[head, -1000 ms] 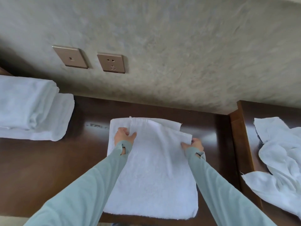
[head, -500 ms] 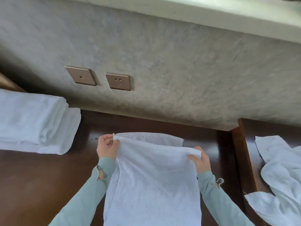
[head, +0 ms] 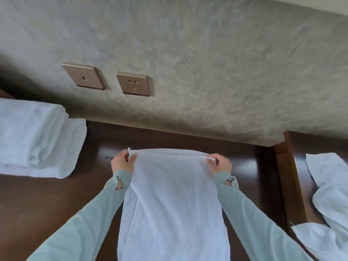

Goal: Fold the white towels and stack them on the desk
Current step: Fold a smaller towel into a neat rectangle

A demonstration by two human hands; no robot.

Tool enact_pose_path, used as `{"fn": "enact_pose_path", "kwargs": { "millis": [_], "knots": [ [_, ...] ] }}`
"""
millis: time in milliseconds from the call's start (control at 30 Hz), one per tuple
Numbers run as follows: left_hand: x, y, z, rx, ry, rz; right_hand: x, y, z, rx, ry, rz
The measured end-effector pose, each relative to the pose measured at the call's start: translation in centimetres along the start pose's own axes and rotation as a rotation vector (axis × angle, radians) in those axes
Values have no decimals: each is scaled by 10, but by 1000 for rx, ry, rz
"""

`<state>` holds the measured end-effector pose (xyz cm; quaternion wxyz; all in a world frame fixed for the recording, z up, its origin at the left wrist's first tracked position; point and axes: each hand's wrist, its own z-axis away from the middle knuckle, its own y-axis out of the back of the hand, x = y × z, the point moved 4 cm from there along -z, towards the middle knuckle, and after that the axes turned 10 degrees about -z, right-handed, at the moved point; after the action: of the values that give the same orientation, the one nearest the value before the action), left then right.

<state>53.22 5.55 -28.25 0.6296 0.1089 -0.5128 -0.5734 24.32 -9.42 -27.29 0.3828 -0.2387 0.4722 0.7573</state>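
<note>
Your left hand [head: 122, 162] and right hand [head: 219, 164] pinch the towel's [head: 173, 200] top corners, holding it taut above the desk [head: 56, 194] for an even fold.

both arms stretched fwd, left hand [head: 122, 162] & right hand [head: 220, 164] pinching towel [head: 173, 204] top corners

2 folded towels [head: 35, 136], 1 held towel [head: 173, 204], 1 loose towel [head: 327, 204], 2 wall plates [head: 132, 84].

head cam | faces forward-down, perhaps tilted | close over desk [head: 47, 204], wall [head: 207, 72]
</note>
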Motion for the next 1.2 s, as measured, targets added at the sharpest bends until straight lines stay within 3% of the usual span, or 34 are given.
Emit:
{"fn": "enact_pose_path", "kwargs": {
  "millis": [167, 333, 500, 633, 800, 1000, 1133, 1200],
  "knots": [
    [1, -3, -3, -45, -141, -124, 7, -1, -9, 2, 124, 135],
    [8, -3, 0, -120, -102, -113, 12, -4, -14, -3, 50, 213],
    [20, 22, 19, -92, -41, 0, -3, 10, 13, -43, 120, 200],
    [42, 68, 52, -131, -146, -111, -39, 63, 55, 15, -48, 109],
    [83, 141, 105, -127, -311, -33, -90, 137, 110, -5, 105, 102],
    [131, 198, 140, 2, -448, 121, -150, 193, 153, 70, 351, -32],
    [145, 227, 163, 81, -607, 98, -184, 223, 168, 95, 475, 13],
    [149, 242, 168, 108, -653, 227, -195, 238, 173, 109, 531, -53]
  ]
}}
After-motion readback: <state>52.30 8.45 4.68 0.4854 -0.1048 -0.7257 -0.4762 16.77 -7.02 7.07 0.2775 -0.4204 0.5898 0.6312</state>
